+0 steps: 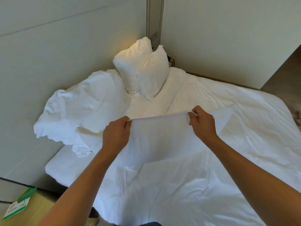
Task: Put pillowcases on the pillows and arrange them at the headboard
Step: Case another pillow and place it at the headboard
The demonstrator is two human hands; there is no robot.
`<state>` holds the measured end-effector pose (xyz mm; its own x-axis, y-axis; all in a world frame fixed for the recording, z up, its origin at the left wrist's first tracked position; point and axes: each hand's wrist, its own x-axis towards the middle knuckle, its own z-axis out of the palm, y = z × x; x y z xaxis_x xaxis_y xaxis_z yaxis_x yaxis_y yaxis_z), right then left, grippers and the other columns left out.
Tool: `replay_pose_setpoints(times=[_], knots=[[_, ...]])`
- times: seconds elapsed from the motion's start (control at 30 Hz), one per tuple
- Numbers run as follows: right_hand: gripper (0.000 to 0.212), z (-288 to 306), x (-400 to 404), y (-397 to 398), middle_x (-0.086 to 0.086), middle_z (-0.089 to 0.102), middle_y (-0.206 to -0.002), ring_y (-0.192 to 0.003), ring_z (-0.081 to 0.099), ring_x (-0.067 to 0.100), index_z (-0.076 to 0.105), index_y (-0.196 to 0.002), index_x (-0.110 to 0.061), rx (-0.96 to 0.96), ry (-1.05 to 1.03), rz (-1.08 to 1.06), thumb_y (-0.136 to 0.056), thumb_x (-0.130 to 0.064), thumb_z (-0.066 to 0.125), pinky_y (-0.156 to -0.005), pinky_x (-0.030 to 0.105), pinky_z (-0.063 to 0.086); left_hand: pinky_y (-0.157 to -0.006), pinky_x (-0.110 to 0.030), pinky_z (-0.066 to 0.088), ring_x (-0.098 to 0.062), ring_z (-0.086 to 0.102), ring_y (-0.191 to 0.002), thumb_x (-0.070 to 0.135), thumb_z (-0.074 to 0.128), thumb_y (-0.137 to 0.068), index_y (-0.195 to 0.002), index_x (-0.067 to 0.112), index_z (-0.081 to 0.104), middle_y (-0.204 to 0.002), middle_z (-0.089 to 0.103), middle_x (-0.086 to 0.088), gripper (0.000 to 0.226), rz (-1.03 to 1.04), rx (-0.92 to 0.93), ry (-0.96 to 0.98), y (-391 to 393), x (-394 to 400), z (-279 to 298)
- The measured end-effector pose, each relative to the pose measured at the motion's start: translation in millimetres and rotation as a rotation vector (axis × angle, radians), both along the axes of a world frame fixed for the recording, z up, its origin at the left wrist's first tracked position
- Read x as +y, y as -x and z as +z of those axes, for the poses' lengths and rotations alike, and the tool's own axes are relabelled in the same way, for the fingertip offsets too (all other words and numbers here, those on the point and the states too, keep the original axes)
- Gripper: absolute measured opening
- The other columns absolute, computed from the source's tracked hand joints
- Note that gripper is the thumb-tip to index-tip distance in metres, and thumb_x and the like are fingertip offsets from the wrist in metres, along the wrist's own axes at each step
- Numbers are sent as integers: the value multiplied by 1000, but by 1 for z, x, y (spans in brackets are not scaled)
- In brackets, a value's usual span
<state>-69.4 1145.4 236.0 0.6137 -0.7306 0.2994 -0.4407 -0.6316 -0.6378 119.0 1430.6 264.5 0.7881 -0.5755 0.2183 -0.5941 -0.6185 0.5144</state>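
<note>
A white pillowcase [161, 136] hangs stretched between my hands above the bed. My left hand [116, 136] pinches its top edge at the left corner. My right hand [202, 123] pinches the same edge at the right corner. Two bare white pillows [140, 67] stand upright in the far corner, leaning on each other against the headboard [57, 51]. A third pillow [81, 108], rumpled, lies along the headboard at the left.
The bed [228, 144] is covered with a wrinkled white sheet. A wooden bedside surface [37, 207] at the lower left carries a green and white card [17, 207]. A wall runs behind the bed's far side, with floor at the upper right.
</note>
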Motion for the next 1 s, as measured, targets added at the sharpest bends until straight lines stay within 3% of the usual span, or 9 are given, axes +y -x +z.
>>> replay_pose_setpoints(times=[0.27,0.37,0.53,0.7,0.9,1.0], knots=[[24,-21,48,-90,-6,69,-65,-62,66,10,49,-85,-28,92,-26,93,-107,-36,55,-59,29,53,-58,-34,44,-21,58,-62,31,40,-106,-84,23,57,-65,60,6,28,110,63,-27,-76,59,-26],[24,-50,63,-114,0,70,-70,-66,67,19,51,-86,-21,222,-73,101,-107,-32,56,-65,37,56,-61,-32,42,-23,59,-66,30,41,-106,-87,20,60,-70,62,4,29,104,140,-86,-99,70,-57],[22,-108,86,-119,7,68,-80,-76,67,28,55,-92,-13,481,-133,117,-107,-28,56,-74,42,57,-75,-37,54,-29,67,-83,30,40,-107,-100,18,66,-86,70,-3,29,35,359,-201,-116,83,-121],[10,-134,97,-124,7,68,-93,-77,67,31,67,-102,-11,578,-4,79,-102,-18,61,-75,39,53,-73,-41,58,-26,66,-72,30,40,-107,-99,23,62,-77,68,1,25,25,406,-148,-136,83,-152],[14,-141,90,-139,7,69,-96,-83,70,28,75,-103,-13,671,202,-31,-98,-24,69,-94,42,49,-70,-39,57,-25,63,-68,29,40,-107,-95,21,60,-71,65,0,25,4,411,-144,-158,76,-164],[12,-139,81,-141,5,65,-95,-71,66,30,71,-99,-12,665,181,-80,-96,-23,70,-81,42,53,-69,-40,57,-25,63,-66,30,39,-108,-92,19,58,-68,63,-1,27,5,424,-154,-164,74,-168]])
